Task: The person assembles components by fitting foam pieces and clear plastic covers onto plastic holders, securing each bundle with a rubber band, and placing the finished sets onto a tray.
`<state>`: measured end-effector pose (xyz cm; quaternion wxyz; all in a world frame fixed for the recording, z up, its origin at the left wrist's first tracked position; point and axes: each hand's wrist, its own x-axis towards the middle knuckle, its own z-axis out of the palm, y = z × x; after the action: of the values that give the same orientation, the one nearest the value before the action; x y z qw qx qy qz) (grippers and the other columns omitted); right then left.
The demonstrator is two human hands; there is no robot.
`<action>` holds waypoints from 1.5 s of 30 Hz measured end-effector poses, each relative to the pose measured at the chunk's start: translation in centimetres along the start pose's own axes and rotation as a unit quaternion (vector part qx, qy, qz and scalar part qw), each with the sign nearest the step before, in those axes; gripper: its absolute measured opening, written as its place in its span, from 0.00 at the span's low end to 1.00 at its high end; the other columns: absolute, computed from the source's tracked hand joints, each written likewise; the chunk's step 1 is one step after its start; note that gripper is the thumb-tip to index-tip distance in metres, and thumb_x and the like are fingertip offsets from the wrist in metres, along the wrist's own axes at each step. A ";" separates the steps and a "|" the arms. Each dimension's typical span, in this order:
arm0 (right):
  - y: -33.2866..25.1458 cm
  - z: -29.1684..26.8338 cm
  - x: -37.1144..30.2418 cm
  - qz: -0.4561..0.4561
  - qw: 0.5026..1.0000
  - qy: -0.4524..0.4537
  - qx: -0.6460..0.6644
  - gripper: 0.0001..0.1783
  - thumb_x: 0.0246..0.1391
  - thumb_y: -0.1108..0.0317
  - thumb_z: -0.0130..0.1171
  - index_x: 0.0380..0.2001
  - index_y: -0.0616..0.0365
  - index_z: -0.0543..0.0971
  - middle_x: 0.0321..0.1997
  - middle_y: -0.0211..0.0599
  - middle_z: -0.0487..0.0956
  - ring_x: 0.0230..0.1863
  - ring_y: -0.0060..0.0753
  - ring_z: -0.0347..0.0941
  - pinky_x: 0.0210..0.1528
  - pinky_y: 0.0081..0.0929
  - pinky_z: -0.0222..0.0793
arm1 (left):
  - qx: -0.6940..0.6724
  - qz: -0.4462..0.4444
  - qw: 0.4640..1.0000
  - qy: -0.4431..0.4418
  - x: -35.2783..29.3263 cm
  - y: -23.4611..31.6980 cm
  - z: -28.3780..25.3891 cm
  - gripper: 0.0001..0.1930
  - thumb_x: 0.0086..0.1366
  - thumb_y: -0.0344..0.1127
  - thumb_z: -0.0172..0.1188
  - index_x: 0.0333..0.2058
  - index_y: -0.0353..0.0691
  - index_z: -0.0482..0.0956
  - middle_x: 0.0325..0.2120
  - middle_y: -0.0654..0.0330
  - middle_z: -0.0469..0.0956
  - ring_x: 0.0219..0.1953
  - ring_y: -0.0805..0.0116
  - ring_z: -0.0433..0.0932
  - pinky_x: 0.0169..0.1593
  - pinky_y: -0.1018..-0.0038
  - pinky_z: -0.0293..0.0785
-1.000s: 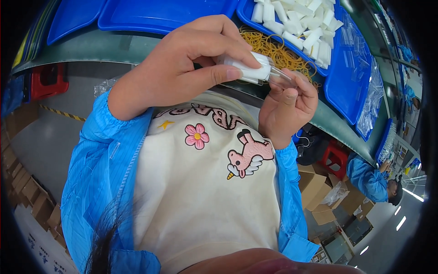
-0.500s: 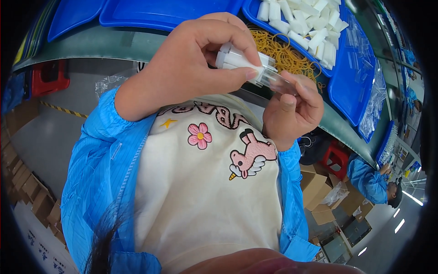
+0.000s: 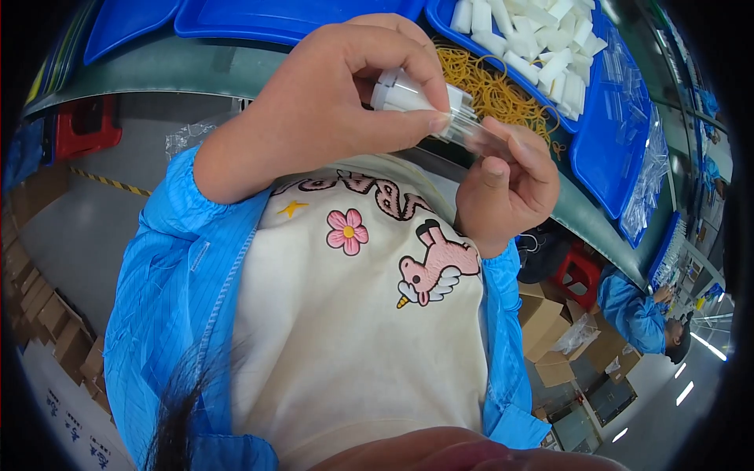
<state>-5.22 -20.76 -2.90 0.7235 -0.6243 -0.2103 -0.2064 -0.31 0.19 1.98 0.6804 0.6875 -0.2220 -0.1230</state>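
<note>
My left hand (image 3: 345, 98) is closed around a short bundle of white cylindrical pieces and clear plastic (image 3: 402, 96), its thumb and index finger pressing on the side. From the bundle's right end a clear, flat-looking plastic piece (image 3: 481, 140) runs toward my right hand (image 3: 514, 184). The thumb and fingers of that hand pinch its outer end. Clear piece and bundle meet at the left fingertips; whether one sits inside the other I cannot tell. Just beyond the hands lies a pile of tan rubber bands (image 3: 499, 93).
White cylindrical pieces (image 3: 550, 47) fill a blue tray at the far right. Beside it, another blue tray (image 3: 598, 169) holds clear plastic parts (image 3: 620, 78). A blue tray (image 3: 290, 20) lies at the far left. Below the table are red stools (image 3: 88, 129) and cardboard boxes (image 3: 542, 322). A co-worker (image 3: 635, 314) sits at right.
Both hands keep nearly the same place and grip. The bundle has tilted very slightly, and the trays have shifted a little in the picture.
</note>
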 end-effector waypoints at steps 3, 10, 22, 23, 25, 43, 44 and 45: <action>-0.3 0.0 0.1 0.007 1.000 0.000 -0.022 0.16 0.54 0.76 0.62 0.46 0.62 0.73 0.45 0.52 0.77 0.41 0.40 0.80 0.42 0.31 0.81 | -0.016 -0.006 1.000 0.010 -0.1 0.1 0.1 0.07 0.52 0.23 0.65 0.30 0.38 0.79 0.40 0.63 0.70 0.40 0.76 0.71 0.41 0.81 0.68; -0.4 0.3 0.3 0.016 0.999 -0.009 -0.044 0.15 0.54 0.76 0.62 0.45 0.63 0.73 0.45 0.51 0.77 0.41 0.40 0.80 0.42 0.30 0.80 | 0.009 0.015 1.000 0.003 0.0 -0.2 -0.2 0.06 0.53 0.24 0.65 0.30 0.39 0.79 0.41 0.63 0.70 0.40 0.75 0.71 0.42 0.80 0.68; -1.1 0.1 0.6 0.053 0.997 -0.008 -0.047 0.11 0.54 0.78 0.61 0.42 0.66 0.74 0.48 0.44 0.69 0.39 0.33 0.78 0.37 0.26 0.82 | -0.047 -0.011 0.999 -0.022 -0.1 -0.3 -0.6 0.05 0.56 0.24 0.64 0.32 0.38 0.80 0.41 0.62 0.71 0.40 0.76 0.71 0.42 0.80 0.68; -1.1 0.1 0.7 0.053 0.997 -0.008 -0.047 0.11 0.54 0.78 0.61 0.42 0.66 0.74 0.48 0.44 0.69 0.39 0.33 0.78 0.37 0.26 0.82 | -0.032 -0.012 0.999 -0.016 -0.1 -0.4 -0.5 0.05 0.56 0.23 0.63 0.33 0.37 0.81 0.41 0.62 0.71 0.41 0.76 0.71 0.43 0.80 0.68; -1.1 0.2 0.7 0.046 0.996 -0.018 -0.075 0.12 0.54 0.79 0.61 0.42 0.66 0.75 0.47 0.44 0.70 0.38 0.32 0.77 0.38 0.26 0.81 | -0.016 -0.012 1.000 -0.008 -0.2 -0.5 -0.4 0.06 0.57 0.23 0.63 0.34 0.37 0.81 0.41 0.62 0.71 0.41 0.75 0.71 0.43 0.80 0.69; -1.8 0.9 1.6 0.071 0.996 0.007 -0.060 0.14 0.51 0.84 0.61 0.42 0.64 0.76 0.54 0.47 0.70 0.48 0.33 0.73 0.49 0.27 0.74 | -0.238 -0.003 0.971 -0.030 -1.2 -2.8 -0.7 0.19 0.53 0.34 0.71 0.44 0.39 0.80 0.50 0.55 0.73 0.52 0.65 0.74 0.55 0.72 0.75; -1.9 1.0 1.5 0.070 0.996 0.008 -0.060 0.14 0.51 0.84 0.61 0.42 0.64 0.76 0.54 0.47 0.70 0.48 0.33 0.73 0.49 0.27 0.74 | -0.254 -0.003 0.967 -0.028 -1.3 -2.6 -0.6 0.21 0.49 0.36 0.74 0.42 0.40 0.80 0.49 0.56 0.72 0.51 0.66 0.74 0.55 0.72 0.74; -2.0 1.3 1.5 0.071 0.996 0.014 -0.060 0.15 0.50 0.84 0.61 0.43 0.64 0.76 0.56 0.48 0.68 0.51 0.34 0.72 0.51 0.29 0.72 | -0.269 -0.004 0.963 -0.023 -1.4 -2.6 -0.4 0.23 0.46 0.38 0.76 0.41 0.41 0.80 0.48 0.57 0.72 0.51 0.67 0.74 0.55 0.72 0.74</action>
<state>-5.15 -19.81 -0.28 0.7002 -0.6771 -0.1423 -0.1761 -0.98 1.17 -0.74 0.8344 0.4770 -0.1939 -0.1964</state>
